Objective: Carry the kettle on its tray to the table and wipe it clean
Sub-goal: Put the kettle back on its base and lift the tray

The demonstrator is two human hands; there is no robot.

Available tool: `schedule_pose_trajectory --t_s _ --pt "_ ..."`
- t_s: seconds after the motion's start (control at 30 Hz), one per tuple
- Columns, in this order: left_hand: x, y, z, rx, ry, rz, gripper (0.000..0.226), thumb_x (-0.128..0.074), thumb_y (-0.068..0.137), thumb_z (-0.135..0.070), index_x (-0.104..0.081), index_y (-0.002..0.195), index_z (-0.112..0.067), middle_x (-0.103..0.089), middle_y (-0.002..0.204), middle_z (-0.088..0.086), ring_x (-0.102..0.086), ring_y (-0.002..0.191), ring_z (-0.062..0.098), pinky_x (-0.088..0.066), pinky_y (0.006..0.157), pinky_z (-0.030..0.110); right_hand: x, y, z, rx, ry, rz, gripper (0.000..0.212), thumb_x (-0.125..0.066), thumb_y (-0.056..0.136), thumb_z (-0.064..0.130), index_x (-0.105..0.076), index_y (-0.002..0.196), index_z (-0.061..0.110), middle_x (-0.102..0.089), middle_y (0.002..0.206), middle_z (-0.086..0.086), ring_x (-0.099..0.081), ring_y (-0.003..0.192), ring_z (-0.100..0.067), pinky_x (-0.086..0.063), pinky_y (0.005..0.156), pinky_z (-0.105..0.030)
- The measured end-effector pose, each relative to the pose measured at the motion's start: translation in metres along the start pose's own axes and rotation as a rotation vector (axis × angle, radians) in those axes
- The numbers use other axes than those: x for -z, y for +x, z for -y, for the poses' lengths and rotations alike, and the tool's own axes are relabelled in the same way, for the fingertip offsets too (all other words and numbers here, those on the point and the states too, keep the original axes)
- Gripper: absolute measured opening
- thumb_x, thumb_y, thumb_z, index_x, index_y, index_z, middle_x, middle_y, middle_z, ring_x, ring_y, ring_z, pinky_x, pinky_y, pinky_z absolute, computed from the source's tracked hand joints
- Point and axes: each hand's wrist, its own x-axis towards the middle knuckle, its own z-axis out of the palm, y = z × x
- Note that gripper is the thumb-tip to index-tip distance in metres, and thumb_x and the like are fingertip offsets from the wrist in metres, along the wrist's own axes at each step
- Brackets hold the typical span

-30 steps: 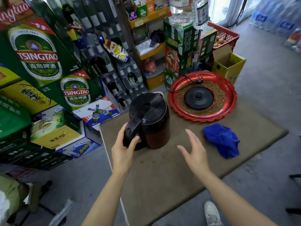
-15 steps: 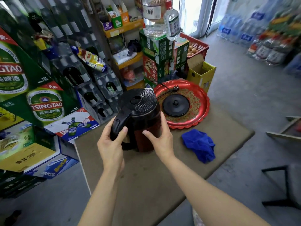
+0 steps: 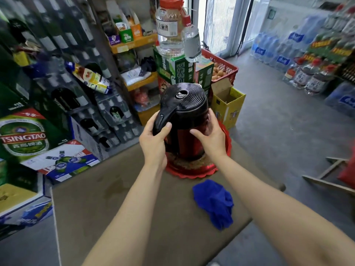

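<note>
The kettle (image 3: 184,116), black ribbed lid over a dark red body, stands upright over the round red tray (image 3: 189,172) at the far side of the table (image 3: 115,208). My left hand (image 3: 153,143) grips its black handle. My right hand (image 3: 211,137) presses against the body's right side. The kettle hides the tray's middle and the black base, so I cannot tell whether it rests on the base or hovers just above. A crumpled blue cloth (image 3: 215,202) lies on the table to the right, near my right forearm.
Stacked beer cartons (image 3: 23,135) and bottle crates (image 3: 107,116) crowd the left side of the table. Behind the tray stand green boxes with large bottles (image 3: 169,29), a red basket of eggs (image 3: 221,68) and a yellow box (image 3: 228,104). Grey floor lies to the right.
My right hand came in from the table and took the kettle's side. Both hands moved the kettle from the table's left part over onto the red tray, covering the black base.
</note>
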Motion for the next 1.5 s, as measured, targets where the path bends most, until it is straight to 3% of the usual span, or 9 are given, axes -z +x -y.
schedule_pose_trajectory --t_s 0.13,0.3,0.43,0.6,0.83,0.97,1.1,1.3,1.5 --pt "-0.014 0.017 0.025 0.042 0.027 -0.029 0.045 -0.074 0.084 0.001 -0.068 0.121 -0.026 -0.073 0.119 0.001 -0.068 0.110 0.012 -0.054 0.091 0.025 0.008 0.027 -0.019 -0.025 0.008 0.054 0.101 -0.081 0.067 0.057 -0.029 0.151 0.039 -0.054 0.145 0.011 -0.048 0.134 -0.006 -0.042 0.112 -0.043" --pt "-0.020 0.020 0.037 0.009 0.099 -0.058 0.049 -0.072 0.088 -0.005 -0.062 0.134 -0.019 -0.069 0.128 -0.001 -0.064 0.117 0.008 -0.051 0.093 0.022 0.008 0.040 -0.026 -0.011 0.031 0.077 0.094 -0.080 0.074 0.048 -0.026 0.150 0.044 -0.046 0.150 0.014 -0.041 0.139 -0.006 -0.039 0.115 -0.042" --pt "-0.023 0.010 0.034 -0.029 0.238 -0.045 0.050 -0.072 0.090 -0.012 -0.058 0.138 -0.021 -0.068 0.129 -0.007 -0.062 0.120 0.005 -0.050 0.102 0.028 0.012 0.036 -0.026 -0.002 0.057 0.105 0.095 -0.080 0.077 0.043 -0.024 0.153 0.039 -0.042 0.149 0.020 -0.039 0.140 -0.001 -0.037 0.116 -0.039" --pt "-0.024 -0.023 0.038 -0.080 0.310 -0.043 0.053 -0.074 0.087 -0.010 -0.058 0.133 -0.031 -0.067 0.123 -0.017 -0.061 0.118 -0.002 -0.049 0.098 0.016 0.023 0.011 -0.031 0.019 0.002 0.098 0.097 -0.080 0.079 0.039 -0.020 0.155 0.034 -0.039 0.150 0.021 -0.035 0.138 0.008 -0.033 0.116 -0.026" --pt "-0.020 -0.017 0.045 -0.164 0.380 -0.067 0.047 -0.068 0.093 -0.014 -0.053 0.130 -0.038 -0.064 0.126 -0.020 -0.059 0.122 0.002 -0.046 0.103 0.021 0.016 0.032 -0.031 0.088 -0.116 0.214 0.099 -0.077 0.079 0.048 -0.017 0.156 0.034 -0.035 0.158 0.008 -0.029 0.147 -0.009 -0.033 0.117 -0.047" --pt "-0.028 -0.018 0.049 -0.140 0.497 0.045 0.053 -0.063 0.097 -0.024 -0.039 0.141 -0.040 -0.053 0.130 -0.032 -0.051 0.123 -0.010 -0.042 0.099 0.009 0.017 0.034 -0.044 0.047 -0.119 0.260 0.114 -0.081 0.073 0.052 -0.007 0.157 0.030 -0.022 0.163 0.006 -0.019 0.150 -0.012 -0.028 0.119 -0.051" --pt "-0.028 -0.025 0.058 -0.114 0.494 0.125 0.065 -0.062 0.096 -0.027 -0.030 0.152 -0.038 -0.049 0.146 -0.020 -0.045 0.131 -0.010 -0.040 0.107 0.014 0.019 0.030 -0.051 -0.042 -0.010 0.262 0.110 -0.080 0.074 0.053 -0.010 0.156 0.035 -0.028 0.160 0.013 -0.024 0.148 -0.007 -0.028 0.119 -0.051" --pt "-0.017 -0.026 0.060 -0.159 0.551 0.090 0.064 -0.058 0.090 -0.045 -0.037 0.150 -0.036 -0.053 0.144 -0.013 -0.049 0.132 -0.001 -0.043 0.107 0.019 0.016 0.018 -0.052 -0.047 -0.008 0.210 0.105 -0.080 0.072 0.057 -0.019 0.155 0.035 -0.038 0.155 0.015 -0.031 0.145 -0.005 -0.032 0.118 -0.046" --pt "-0.023 -0.017 0.057 -0.146 0.599 0.070 0.054 -0.056 0.095 -0.042 -0.038 0.146 -0.042 -0.060 0.135 -0.015 -0.053 0.124 -0.006 -0.044 0.103 0.015 0.004 0.018 -0.057 -0.085 -0.034 0.190 0.112 -0.076 0.067 0.069 -0.014 0.154 0.037 -0.034 0.158 0.010 -0.029 0.147 -0.011 -0.032 0.117 -0.049"
